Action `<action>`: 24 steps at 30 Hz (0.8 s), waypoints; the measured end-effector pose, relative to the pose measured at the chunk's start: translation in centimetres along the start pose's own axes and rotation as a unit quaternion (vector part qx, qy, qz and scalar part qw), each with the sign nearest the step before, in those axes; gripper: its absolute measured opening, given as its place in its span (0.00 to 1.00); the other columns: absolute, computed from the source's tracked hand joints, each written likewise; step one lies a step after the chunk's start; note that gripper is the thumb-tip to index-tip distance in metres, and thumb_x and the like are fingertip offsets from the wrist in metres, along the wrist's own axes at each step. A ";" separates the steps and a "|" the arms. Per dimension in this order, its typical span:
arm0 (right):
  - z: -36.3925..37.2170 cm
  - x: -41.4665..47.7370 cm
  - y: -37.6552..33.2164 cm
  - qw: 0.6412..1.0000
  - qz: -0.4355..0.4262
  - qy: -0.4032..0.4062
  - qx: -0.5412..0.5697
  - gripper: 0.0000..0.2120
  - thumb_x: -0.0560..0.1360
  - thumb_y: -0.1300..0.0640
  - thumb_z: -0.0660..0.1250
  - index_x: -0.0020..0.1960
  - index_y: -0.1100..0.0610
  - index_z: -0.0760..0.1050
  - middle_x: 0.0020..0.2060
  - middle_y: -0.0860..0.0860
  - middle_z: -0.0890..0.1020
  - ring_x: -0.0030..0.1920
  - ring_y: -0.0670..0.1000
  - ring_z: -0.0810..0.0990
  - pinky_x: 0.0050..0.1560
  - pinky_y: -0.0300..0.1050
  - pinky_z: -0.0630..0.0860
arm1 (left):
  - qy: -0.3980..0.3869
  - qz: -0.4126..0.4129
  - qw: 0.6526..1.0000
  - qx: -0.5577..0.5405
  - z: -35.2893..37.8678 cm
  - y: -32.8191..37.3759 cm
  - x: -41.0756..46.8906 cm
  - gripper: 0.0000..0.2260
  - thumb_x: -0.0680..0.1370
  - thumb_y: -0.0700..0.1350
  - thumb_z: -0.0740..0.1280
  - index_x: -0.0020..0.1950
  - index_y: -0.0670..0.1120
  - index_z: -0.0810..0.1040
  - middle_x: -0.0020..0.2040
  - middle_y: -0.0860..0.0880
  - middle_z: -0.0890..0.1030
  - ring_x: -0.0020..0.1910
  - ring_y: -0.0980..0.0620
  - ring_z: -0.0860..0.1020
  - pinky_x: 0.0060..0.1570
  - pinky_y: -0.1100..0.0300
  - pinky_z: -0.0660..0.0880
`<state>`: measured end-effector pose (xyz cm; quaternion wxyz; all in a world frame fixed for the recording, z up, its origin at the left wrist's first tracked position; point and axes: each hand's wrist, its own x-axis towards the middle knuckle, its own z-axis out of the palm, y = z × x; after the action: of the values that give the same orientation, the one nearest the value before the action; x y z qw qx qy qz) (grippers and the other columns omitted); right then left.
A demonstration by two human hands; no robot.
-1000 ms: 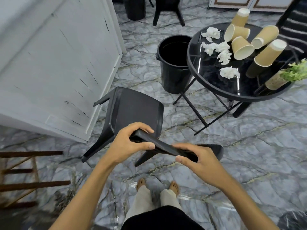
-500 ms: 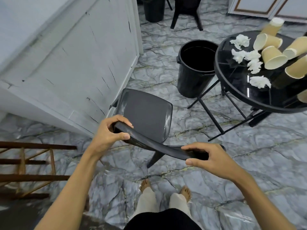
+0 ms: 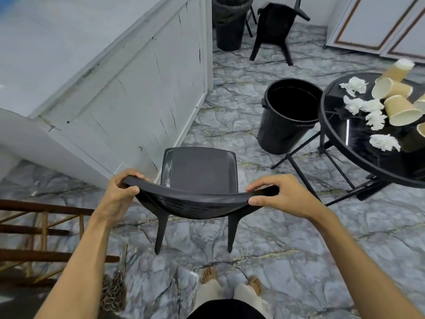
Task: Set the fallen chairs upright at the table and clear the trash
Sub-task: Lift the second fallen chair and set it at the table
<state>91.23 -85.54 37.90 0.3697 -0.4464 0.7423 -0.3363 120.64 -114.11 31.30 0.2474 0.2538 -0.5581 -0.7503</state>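
My left hand (image 3: 119, 194) and right hand (image 3: 282, 194) each curl around one end of the black chair (image 3: 199, 171) backrest. The chair is upright at 12 o'clock, before my feet. At 2 o'clock paper cups (image 3: 401, 110) and crumpled tissues (image 3: 384, 142) litter the round table (image 3: 363, 157), with a black bin (image 3: 282, 134) beside it.

Two black chairs are in view, the near chair (image 3: 199, 171) and the far chair (image 3: 273, 26). There are two black bins, the open bin (image 3: 285, 125) and the back bin (image 3: 230, 26). One round worktop (image 3: 363, 162) carries five crumpled tissues (image 3: 384, 142) and at least five paper cups (image 3: 402, 109), some of them cut off by the frame edge. Two hands show, the left hand (image 3: 117, 194) and the right hand (image 3: 285, 194).
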 end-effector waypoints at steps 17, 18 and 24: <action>-1.5 5.3 0.1 0.999 0.000 -0.016 0.029 0.16 0.61 0.41 0.77 0.46 0.46 0.85 0.53 0.40 0.84 0.56 0.33 0.78 0.52 0.27 0.71 | 0.072 0.016 0.997 -0.022 -2.5 -1.4 -2.5 0.27 0.59 0.54 0.83 0.49 0.41 0.79 0.44 0.45 0.82 0.46 0.47 0.80 0.50 0.59 0.77; -1.5 5.5 0.2 0.999 0.001 -0.013 0.042 0.16 0.61 0.43 0.77 0.46 0.47 0.85 0.53 0.40 0.84 0.56 0.33 0.78 0.50 0.26 0.72 | 0.077 0.018 0.997 -0.022 -2.4 -1.3 -2.6 0.27 0.59 0.54 0.83 0.49 0.42 0.79 0.44 0.45 0.82 0.47 0.47 0.80 0.51 0.58 0.77; -1.2 6.6 2.0 0.991 0.002 0.022 0.129 0.17 0.60 0.48 0.80 0.47 0.51 0.85 0.56 0.44 0.84 0.59 0.42 0.80 0.61 0.45 0.76 | 0.108 0.036 0.993 -0.025 -2.6 -1.4 -2.8 0.25 0.60 0.56 0.82 0.48 0.46 0.78 0.45 0.47 0.79 0.46 0.52 0.78 0.48 0.62 0.76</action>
<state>87.15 -90.62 35.19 0.4083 -0.3855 0.7018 -0.4383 124.32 -113.72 29.66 0.3392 0.3067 -0.5178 -0.7230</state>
